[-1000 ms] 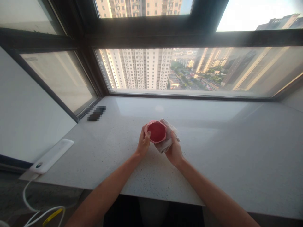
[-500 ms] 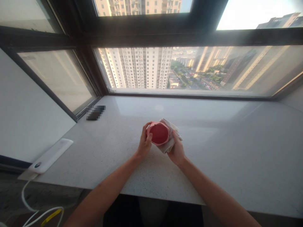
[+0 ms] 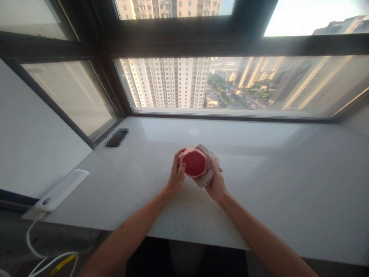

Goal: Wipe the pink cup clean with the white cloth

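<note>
Left hand (image 3: 175, 177) closed on the near-left rim of a pink cup (image 3: 194, 162), thumb inside the lip. Right hand (image 3: 215, 184) grips a pale cloth (image 3: 210, 169) pressed against the cup's right side. Cup held just above the speckled countertop (image 3: 259, 184), mouth tilted toward the camera.

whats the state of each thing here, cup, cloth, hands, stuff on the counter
pink cup: held off the counter, tilted, opening toward the camera, looks empty
cloth: crumpled against the cup's right side
left hand: gripping the cup's left rim
right hand: holding the cloth to the cup
white device: flat at the counter's left edge, cable plugged in
dark object: flat by the window, blurred
</note>
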The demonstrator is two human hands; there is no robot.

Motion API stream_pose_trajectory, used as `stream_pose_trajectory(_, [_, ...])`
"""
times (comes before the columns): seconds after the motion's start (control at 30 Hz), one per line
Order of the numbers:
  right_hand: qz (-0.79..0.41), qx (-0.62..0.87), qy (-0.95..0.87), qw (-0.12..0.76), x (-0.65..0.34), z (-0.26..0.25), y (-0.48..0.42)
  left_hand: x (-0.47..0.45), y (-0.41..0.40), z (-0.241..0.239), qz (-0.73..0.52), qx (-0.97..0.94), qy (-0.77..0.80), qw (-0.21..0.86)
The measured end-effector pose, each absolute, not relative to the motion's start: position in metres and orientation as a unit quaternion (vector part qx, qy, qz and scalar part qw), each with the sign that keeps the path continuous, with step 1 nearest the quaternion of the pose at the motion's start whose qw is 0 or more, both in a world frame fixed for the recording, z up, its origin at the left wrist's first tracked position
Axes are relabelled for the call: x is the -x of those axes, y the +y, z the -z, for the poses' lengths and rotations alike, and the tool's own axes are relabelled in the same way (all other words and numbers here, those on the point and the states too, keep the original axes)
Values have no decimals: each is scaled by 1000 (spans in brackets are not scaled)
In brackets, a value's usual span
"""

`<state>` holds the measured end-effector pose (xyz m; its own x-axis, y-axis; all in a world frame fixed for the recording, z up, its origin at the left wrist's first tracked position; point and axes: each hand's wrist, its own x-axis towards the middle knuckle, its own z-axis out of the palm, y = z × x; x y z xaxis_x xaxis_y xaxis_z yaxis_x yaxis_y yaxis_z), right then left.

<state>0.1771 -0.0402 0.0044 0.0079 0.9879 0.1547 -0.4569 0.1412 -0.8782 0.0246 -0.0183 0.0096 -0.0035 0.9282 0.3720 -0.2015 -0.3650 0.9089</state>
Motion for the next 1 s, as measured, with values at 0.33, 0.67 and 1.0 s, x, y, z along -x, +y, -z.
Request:
stream_pose_trajectory(0.33, [-542,324,-438,640,-175,-3,-41,-23,-18,-4,-611,-554,361,436])
stream_pose_trajectory(0.67, [-418,448,-431,663,-164,14,-58,-31,-23,-2,-588,-389,345,619])
stream_pose_trajectory(1.0, [-163,372,-661,631,-167,17,-68,-29,-42,-11,-538,-511,333,581])
